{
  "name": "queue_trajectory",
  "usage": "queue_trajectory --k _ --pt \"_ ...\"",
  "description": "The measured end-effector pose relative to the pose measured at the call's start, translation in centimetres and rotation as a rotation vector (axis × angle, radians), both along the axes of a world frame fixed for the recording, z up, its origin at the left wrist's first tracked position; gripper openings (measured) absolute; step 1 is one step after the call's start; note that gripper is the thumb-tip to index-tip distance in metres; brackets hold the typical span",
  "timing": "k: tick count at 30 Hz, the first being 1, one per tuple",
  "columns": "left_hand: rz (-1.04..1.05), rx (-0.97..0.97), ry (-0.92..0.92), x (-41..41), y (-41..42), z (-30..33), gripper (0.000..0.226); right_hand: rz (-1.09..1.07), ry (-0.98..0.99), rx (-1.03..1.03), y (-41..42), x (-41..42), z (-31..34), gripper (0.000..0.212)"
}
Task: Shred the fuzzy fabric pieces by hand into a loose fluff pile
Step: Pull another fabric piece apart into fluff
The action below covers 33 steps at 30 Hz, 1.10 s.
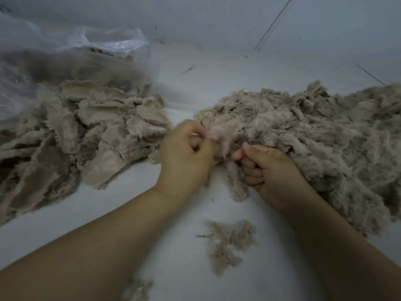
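A heap of beige fuzzy fabric pieces (91,127) lies on the left of the white surface, in flat layered scraps. On the right spreads a big loose fluff pile (321,135) of the same beige fibre. Between them my left hand (186,155) pinches the upper edge of one fuzzy piece (223,135), blurred by motion. My right hand (273,170) grips the lower part of that same piece, fingers curled, right at the near edge of the fluff pile. The piece is stretched between both hands.
A clear plastic bag (71,53) holding more beige fabric sits at the back left. A small tuft of fluff (230,240) lies on the white surface (173,224) near my forearms, another tuft (136,290) by my left arm. White walls stand behind.
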<state>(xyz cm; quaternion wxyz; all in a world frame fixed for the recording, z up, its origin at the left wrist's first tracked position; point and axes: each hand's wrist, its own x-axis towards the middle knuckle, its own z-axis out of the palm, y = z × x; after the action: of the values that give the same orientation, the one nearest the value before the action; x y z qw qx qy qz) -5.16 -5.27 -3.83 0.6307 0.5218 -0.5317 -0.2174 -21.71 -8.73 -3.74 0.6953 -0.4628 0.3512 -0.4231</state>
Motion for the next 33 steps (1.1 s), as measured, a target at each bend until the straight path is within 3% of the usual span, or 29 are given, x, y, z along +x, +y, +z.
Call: queue_trajectory --k 2,4,5,7,9,12,15,20,23,24,26,30,32,33 --pt "0.071 0.011 0.277 1.1 -0.7 0.5 0.025 -0.004 0.015 0.016 -0.1 0.0 0.0 0.027" --pt "0.143 0.068 0.288 1.8 -1.2 0.2 0.031 -0.004 0.036 0.022 -0.2 -0.1 -0.1 0.028" --pt "0.194 0.102 0.163 2.0 -1.4 -0.1 0.03 -0.004 0.039 0.025 -0.2 0.0 -0.2 0.028" --pt "0.233 0.165 -0.255 1.9 -1.5 -0.6 0.019 -0.003 0.032 0.032 -0.3 0.0 -0.3 0.027" --pt "0.172 0.219 -0.626 1.7 -1.2 -0.8 0.008 0.008 0.021 0.032 -0.4 0.0 -0.3 0.026" --pt "0.02 0.234 -0.842 1.1 -0.8 -1.1 0.018 0.018 0.042 0.006 -0.4 -0.1 -0.5 0.028" --pt "-0.082 0.071 -0.667 0.1 -0.3 -1.3 0.012 0.038 0.097 -0.069 -0.2 -0.2 -0.7 0.034" --pt "-0.164 0.189 -0.013 -0.5 -0.4 -0.8 0.017 0.045 0.175 -0.12 0.1 0.1 -0.6 0.046" --pt "-0.259 0.145 0.248 -0.1 -0.5 -0.5 0.018 -0.001 0.245 -0.127 0.0 0.2 -0.6 0.011" --pt "-0.295 0.121 0.302 0.0 -0.6 -0.5 0.016 -0.018 0.238 -0.124 -0.1 0.1 -0.7 0.012" --pt "-0.364 0.102 0.308 0.1 -0.8 -0.7 0.012 -0.025 0.201 -0.106 0.0 0.1 -0.7 0.027" --pt "-0.339 0.135 0.08 -0.1 -0.9 -1.0 0.029 -0.031 0.165 -0.086 0.0 0.1 -0.5 0.017" --pt "-0.275 0.145 0.046 -0.2 -0.8 -1.0 0.02 -0.01 0.137 -0.097 0.0 0.2 -0.5 0.005" --pt "-0.28 0.16 0.08 -0.2 -0.7 -0.9 0.012 0.015 0.118 -0.095 -0.1 0.1 -0.6 0.018"
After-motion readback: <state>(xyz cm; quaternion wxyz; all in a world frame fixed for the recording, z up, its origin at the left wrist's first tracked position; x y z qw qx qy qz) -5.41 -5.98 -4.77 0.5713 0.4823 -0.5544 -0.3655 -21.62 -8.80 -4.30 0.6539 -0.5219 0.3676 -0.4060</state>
